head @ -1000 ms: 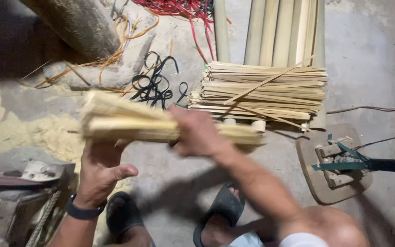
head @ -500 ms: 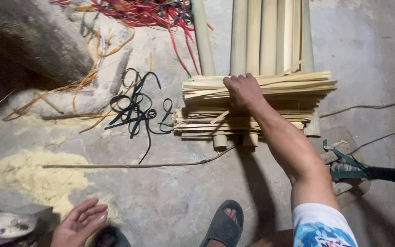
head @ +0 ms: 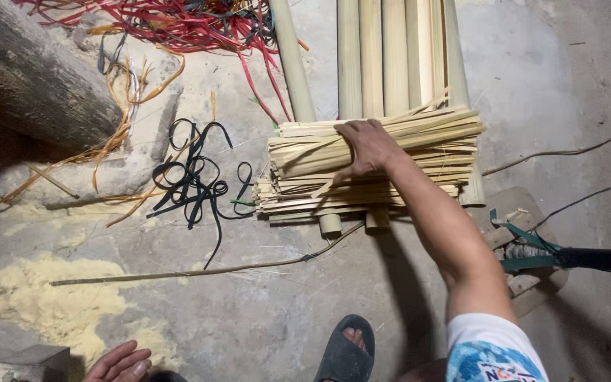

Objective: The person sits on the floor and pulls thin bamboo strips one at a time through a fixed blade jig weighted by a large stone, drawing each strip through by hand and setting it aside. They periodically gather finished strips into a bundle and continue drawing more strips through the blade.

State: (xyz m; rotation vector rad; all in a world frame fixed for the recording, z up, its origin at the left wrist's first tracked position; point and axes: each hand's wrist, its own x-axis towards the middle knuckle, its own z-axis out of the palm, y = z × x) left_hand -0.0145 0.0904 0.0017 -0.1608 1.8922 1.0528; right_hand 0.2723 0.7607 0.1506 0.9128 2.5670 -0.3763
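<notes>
On a rough grey concrete floor (head: 263, 311), dusty and cracked, a patch of pale yellow sawdust (head: 44, 297) spreads along the lower left. At the upper left lies a thick weathered log (head: 30, 78), with orange-tan fibre strands (head: 118, 106) trailing beside it. A tangle of red strips (head: 178, 25) sits at the top edge, and a loose knot of black straps (head: 196, 177) lies on the floor just left of centre. Several round bamboo poles (head: 383, 56) run side by side from the top of the view down under a stack of thin split bamboo slats (head: 419, 152), which lies crosswise on them. A long thin stick (head: 199, 270) rests on the floor below the stack. At the right, a green-framed tool (head: 525, 247) with a dark handle sits on a flat board. A dark sandal (head: 346, 350) on a foot shows at the bottom.

The right hand (head: 369, 148) reaches forward with the arm extended and rests on top of the slat stack, near its middle, fingers curled down over the uppermost slats and pressing on them; whether it fully clasps any cannot be told. The left hand (head: 120, 364) is at the bottom left edge, well apart from the stack, fingers loosely spread and holding nothing.
</notes>
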